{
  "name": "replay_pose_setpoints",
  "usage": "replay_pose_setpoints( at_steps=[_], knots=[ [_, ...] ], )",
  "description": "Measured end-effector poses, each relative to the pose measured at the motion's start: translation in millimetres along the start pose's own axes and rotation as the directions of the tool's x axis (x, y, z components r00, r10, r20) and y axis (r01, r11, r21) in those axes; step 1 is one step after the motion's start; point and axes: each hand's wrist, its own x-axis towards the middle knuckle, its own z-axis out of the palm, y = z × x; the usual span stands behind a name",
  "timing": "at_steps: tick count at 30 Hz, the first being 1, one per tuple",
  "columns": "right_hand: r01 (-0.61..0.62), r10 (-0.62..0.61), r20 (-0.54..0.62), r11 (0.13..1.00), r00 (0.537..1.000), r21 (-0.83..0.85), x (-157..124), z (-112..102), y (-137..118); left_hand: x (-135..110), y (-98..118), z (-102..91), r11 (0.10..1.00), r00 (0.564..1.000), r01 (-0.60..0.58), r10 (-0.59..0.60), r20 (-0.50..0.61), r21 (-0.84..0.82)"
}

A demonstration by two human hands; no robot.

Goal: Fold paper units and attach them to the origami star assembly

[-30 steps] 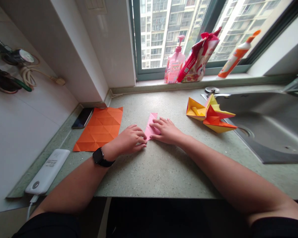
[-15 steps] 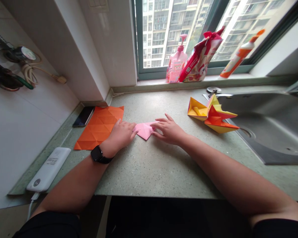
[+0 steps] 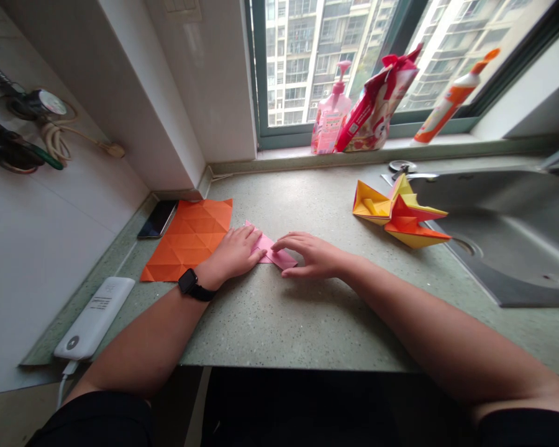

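Note:
A small folded pink paper [image 3: 272,251] lies flat on the green speckled counter [image 3: 298,310]. My left hand [image 3: 233,253], a black watch on its wrist, rests with fingers stretched flat on the paper's left part. My right hand [image 3: 310,254] presses its curved fingertips down on the paper's right part. Most of the paper is hidden under the two hands.
A creased orange sheet [image 3: 189,239] and a phone [image 3: 157,218] lie left of my hands, a white power bank [image 3: 95,318] nearer. A yellow and red folded paper model [image 3: 398,214] sits by the steel sink [image 3: 517,230]. Bottles and a pouch [image 3: 375,102] stand on the windowsill.
The pink paper has been turned and folded from an upright strip into a flatter piece lying across. Both hands shifted over it and now press it down.

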Motion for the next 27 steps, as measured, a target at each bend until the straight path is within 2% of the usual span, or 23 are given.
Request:
replay_pose_setpoints(
  at_steps=[7, 14, 19, 27],
  knots=[
    [0.02, -0.021, -0.005, 0.991, 1.0, -0.134, -3, -3, 9, 0, 6, -0.9, 0.999, 0.999, 0.04, -0.04, 0.005, -0.011],
    [0.042, -0.047, -0.027, 0.987, 0.999, -0.153, -3, -2, 14, 2, 3, 4.3, 0.999, 0.999, 0.032, -0.033, -0.024, -0.041],
    [0.0, -0.007, -0.038, 0.987, 0.999, -0.162, -3, -2, 13, 5, -1, 9.9, 0.981, 0.996, -0.084, 0.081, -0.024, -0.172],
    [-0.043, 0.033, -0.049, 0.978, 0.998, -0.203, -1, 1, 11, 3, 0, 8.2, 0.887, 0.961, -0.276, 0.248, -0.121, -0.37]
  ],
)
